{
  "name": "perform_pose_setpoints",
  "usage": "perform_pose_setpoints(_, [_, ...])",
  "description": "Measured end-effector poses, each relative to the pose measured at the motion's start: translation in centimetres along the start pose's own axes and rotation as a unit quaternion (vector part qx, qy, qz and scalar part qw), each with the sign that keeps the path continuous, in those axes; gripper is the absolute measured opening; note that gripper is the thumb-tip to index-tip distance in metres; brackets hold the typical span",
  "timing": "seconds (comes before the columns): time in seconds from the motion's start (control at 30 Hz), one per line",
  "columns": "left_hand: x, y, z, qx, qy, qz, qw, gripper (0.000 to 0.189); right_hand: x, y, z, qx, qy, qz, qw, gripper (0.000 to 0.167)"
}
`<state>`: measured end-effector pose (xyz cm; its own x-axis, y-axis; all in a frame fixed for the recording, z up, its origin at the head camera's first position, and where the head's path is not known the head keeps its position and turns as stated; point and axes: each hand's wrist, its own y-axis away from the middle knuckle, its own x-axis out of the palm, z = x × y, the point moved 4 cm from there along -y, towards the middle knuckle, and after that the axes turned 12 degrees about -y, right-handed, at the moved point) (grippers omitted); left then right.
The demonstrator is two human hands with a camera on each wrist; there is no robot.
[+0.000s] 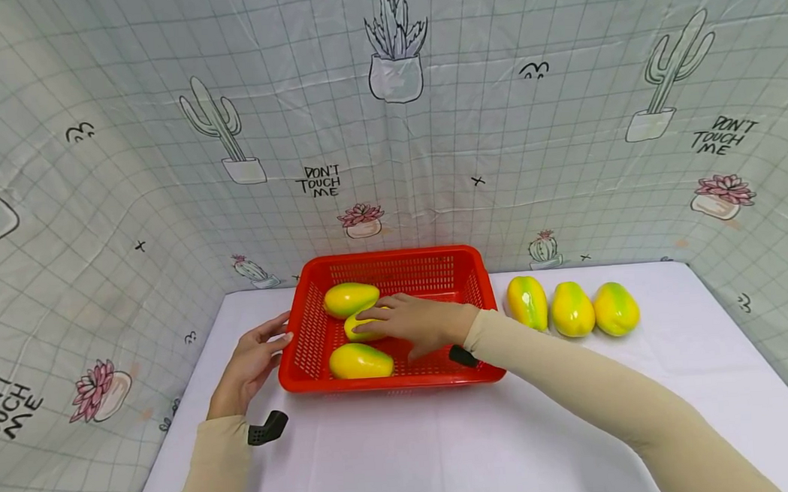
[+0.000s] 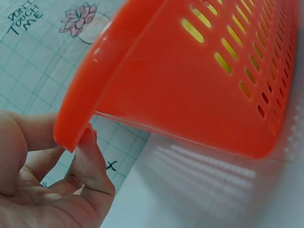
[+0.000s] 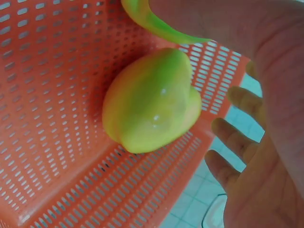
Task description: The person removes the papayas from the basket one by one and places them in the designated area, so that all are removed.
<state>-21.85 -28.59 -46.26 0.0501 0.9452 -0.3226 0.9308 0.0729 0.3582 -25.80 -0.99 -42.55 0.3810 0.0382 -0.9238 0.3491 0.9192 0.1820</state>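
A: Main thing, quick?
B: Glossy yellow, oblong middle fruit (image 1: 366, 336), in the left half of the basket, partly covered by the right hand (image 1: 422, 323).
A: Gripped?
B: Doesn't look it. Fingers fairly straight and spread apart over it, thumb well away from them. Can't tell whether the fingertips touch the fruit.
A: Neighbours?
B: A yellow-green, oblong back fruit (image 1: 351, 299) just behind it, and a yellow, green-tipped front fruit (image 1: 362, 361) nearer the person. Both lie on their sides in the basket.
A: Basket?
B: Red plastic, rectangular, slotted basket (image 1: 392, 382), upright on the table. Left hand (image 1: 255, 357) is at its left side, thumb and finger pinching the rim; left wrist view shows the rim between them.
A: Outside it?
B: Right of the basket, a row of three glossy yellow fruits with green patches: left one (image 1: 528, 302), middle one (image 1: 572, 310), right one (image 1: 617, 309). Left one is nearest the basket.
A: Surroundings?
B: White-covered table (image 1: 393, 457). Pale grid-patterned cloth backdrop (image 1: 469, 143) with printed cacti and "DON'T TOUCH ME". Beige long sleeves (image 1: 564, 371) on both arms, small black device (image 1: 267, 428) at the left wrist.
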Motion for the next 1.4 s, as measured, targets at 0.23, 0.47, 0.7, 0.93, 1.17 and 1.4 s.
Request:
perform_pose_setpoints(0.23, [0.0,0.0,0.1,0.001,0.003,0.0,1.0,0.06,0.9,-1.3,0.2,0.008,0.032,0.024,0.9992,0.098])
perform_pose_setpoints(0.47, [0.0,-0.1,0.2,-0.002,0.006,0.0,1.0,0.061,1.4,-1.9,0.7,0.009,0.045,0.04,0.9981,0.095])
perform_pose_setpoints(0.7, [0.1,-0.1,0.2,-0.004,0.007,0.0,1.0,0.06,1.9,-2.2,1.2,-0.008,0.06,0.04,0.9973,0.096])
perform_pose_setpoints(0.93, [0.1,-0.2,0.2,-0.001,0.006,-0.002,1.0,0.059,2.4,-3.2,1.5,-0.006,0.077,0.053,0.9956,0.102])
perform_pose_setpoints(1.17, [0.1,-0.3,0.3,0.001,0.004,-0.006,1.0,0.059,2.9,-4.0,1.5,-0.006,0.11,0.07,0.9914,0.103])
perform_pose_setpoints(1.4, [0.1,-0.3,0.4,0.0,0.005,-0.009,1.0,0.058,2.9,-4.4,1.5,-0.017,0.108,0.057,0.9924,0.095])
